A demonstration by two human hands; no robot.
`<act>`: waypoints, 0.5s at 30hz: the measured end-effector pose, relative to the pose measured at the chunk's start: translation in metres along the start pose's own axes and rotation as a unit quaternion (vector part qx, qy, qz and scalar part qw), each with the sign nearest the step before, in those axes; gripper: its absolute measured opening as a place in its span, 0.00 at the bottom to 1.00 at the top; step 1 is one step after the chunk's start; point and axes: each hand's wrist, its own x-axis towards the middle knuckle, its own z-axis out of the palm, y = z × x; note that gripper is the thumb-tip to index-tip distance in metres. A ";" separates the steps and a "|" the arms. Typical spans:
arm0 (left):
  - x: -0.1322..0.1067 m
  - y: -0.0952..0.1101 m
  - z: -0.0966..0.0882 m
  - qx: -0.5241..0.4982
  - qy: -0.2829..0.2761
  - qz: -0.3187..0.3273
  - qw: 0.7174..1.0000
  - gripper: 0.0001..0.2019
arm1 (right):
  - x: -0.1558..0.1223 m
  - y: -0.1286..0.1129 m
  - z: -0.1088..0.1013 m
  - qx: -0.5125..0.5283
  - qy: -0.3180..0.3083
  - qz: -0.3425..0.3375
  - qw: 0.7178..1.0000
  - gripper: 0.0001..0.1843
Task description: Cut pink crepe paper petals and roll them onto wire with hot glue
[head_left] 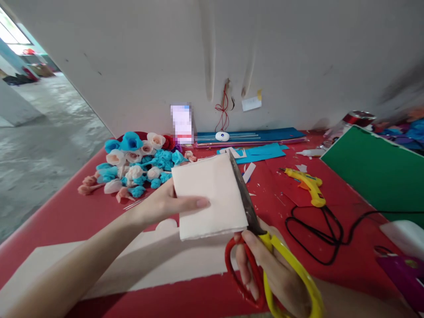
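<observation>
1. Red covering (185, 300) spreads over the table.
2. Right hand (276, 266) grips the scissors (252, 218), fingers curled through their handles.
3. Left hand (165, 204) pinches stacked pale sheets (212, 176), right edge along the blade.
4. Blue and pale flowers (134, 172) lie beyond.

A marked gray wall (149, 57) rose behind the red desk (185, 300); upper left, a bright window (10, 28) shone above gray floor (62, 119).

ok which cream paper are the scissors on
The squarish stack in the left hand, with the scissors along its right edge; the long sheet lies on the red table.
</observation>
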 end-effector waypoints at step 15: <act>0.000 0.002 -0.003 -0.041 -0.042 -0.045 0.997 0.08 | 0.007 0.023 -0.008 0.016 -0.089 -0.070 0.993 0.12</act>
